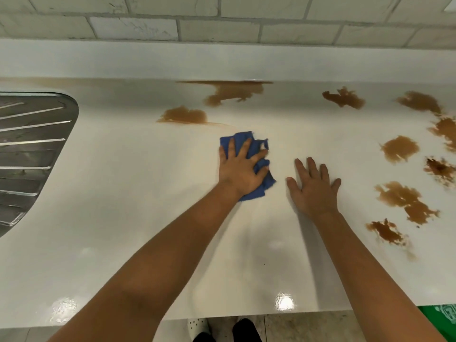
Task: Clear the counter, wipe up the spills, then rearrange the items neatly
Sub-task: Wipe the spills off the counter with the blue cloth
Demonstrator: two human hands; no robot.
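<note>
A crumpled blue cloth (256, 146) lies on the glossy white counter (123, 206) near its middle. My left hand (240, 169) presses flat on the cloth with fingers spread. My right hand (314, 188) rests flat on the bare counter just right of it, touching nothing else. Brown liquid spills mark the counter: one puddle (185, 115) just beyond the cloth, a larger one (234, 91) against the back edge, and several patches (399, 149) on the right side.
A steel sink drainboard (29, 149) with ridges is set into the counter at the left. A tiled wall (222, 23) rises behind. The counter's front edge runs along the bottom, with feet on the floor below and something green (441, 319) at the lower right.
</note>
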